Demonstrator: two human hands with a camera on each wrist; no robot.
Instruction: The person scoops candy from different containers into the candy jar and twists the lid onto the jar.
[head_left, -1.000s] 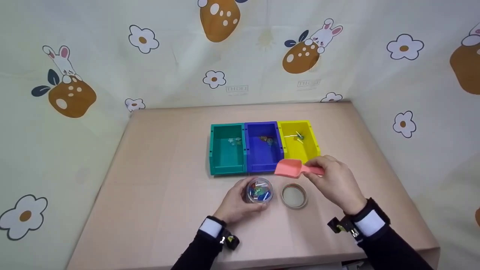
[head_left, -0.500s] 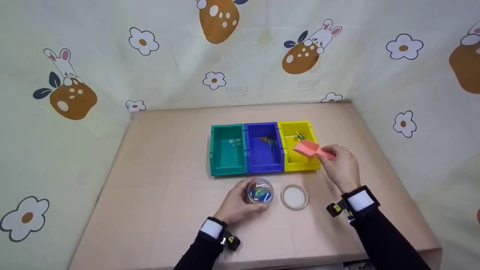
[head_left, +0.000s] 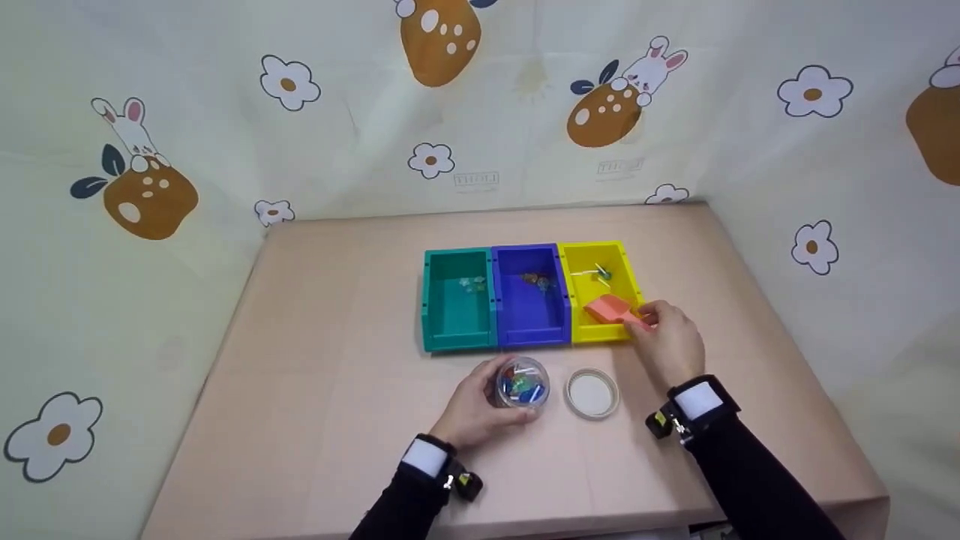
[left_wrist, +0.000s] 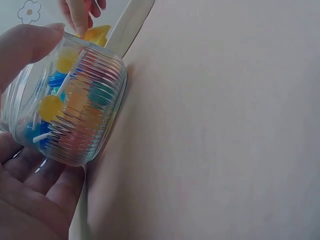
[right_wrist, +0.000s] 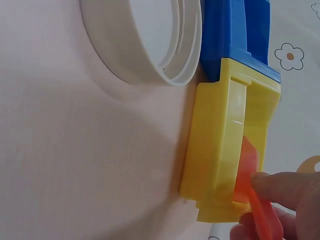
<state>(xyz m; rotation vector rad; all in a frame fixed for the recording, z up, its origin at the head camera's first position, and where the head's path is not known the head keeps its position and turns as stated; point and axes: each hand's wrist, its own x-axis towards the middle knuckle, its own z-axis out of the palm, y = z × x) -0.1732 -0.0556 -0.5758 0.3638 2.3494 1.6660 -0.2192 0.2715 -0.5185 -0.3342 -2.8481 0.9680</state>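
Observation:
My left hand [head_left: 480, 409] grips a clear jar [head_left: 523, 382] on the table, fingers and thumb round its sides. In the left wrist view, ribbed glass shows yellow, blue, red and green pieces and white sticks. My right hand [head_left: 675, 349] pinches the handle of a pink scoop [head_left: 609, 307] at the front right corner of the yellow bin [head_left: 592, 332]. Behind the bin's front wall, the scoop's blade [right_wrist: 246, 167] is partly hidden in the right wrist view. Small pieces with white sticks [head_left: 602, 274] lie farther back in that bin.
A blue-purple bin [head_left: 529, 330] and a green bin [head_left: 456, 326] stand left of the yellow one, each holding a few small pieces. Between the jar and my right forearm lies a round white lid [head_left: 592, 394]. Patterned cloth [head_left: 345, 172] rises behind the table.
My right hand has carried the scoop from in front of the bins, right and away, over the yellow bin, then lowered it into the bin's front. My left hand and the jar stay put.

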